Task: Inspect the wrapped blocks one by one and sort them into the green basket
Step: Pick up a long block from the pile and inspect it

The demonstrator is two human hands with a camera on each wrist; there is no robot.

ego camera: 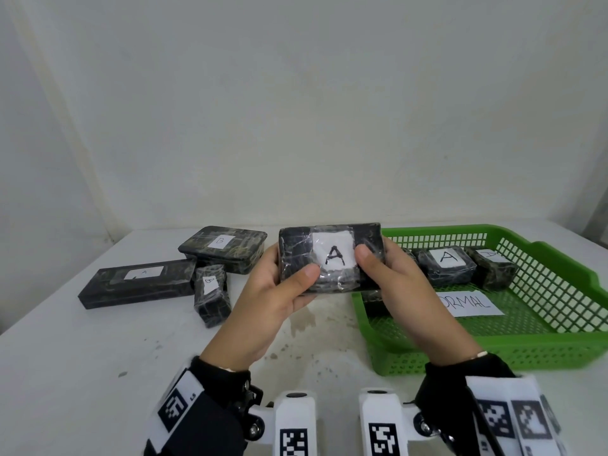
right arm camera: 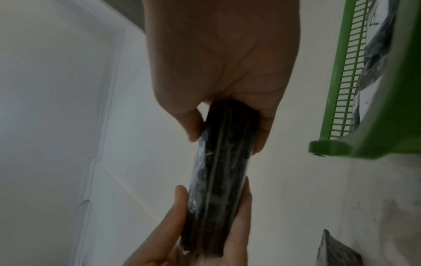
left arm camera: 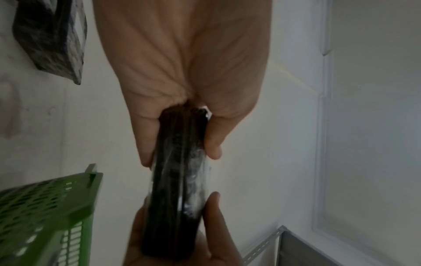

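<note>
Fingers of the left hand (ego camera: 268,291) and right hand (ego camera: 399,281) clasp the end edges of a black plastic-wrapped block labelled A (ego camera: 330,256), mid-frame, left of the green mesh plastic basket (ego camera: 559,343).

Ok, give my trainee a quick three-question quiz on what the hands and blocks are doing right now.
1. True or false: the held block is gripped by the left hand alone.
2. Which letter is on the held block's label? (a) A (b) B (c) C
3. Fill in: outside the green basket, ___ wrapped blocks lie on the table.

Key
1. False: the right hand grips the other end.
2. (a), the same letter as on the labelled block in the basket.
3. Three: the long block, the rounded block and the small block.
</note>
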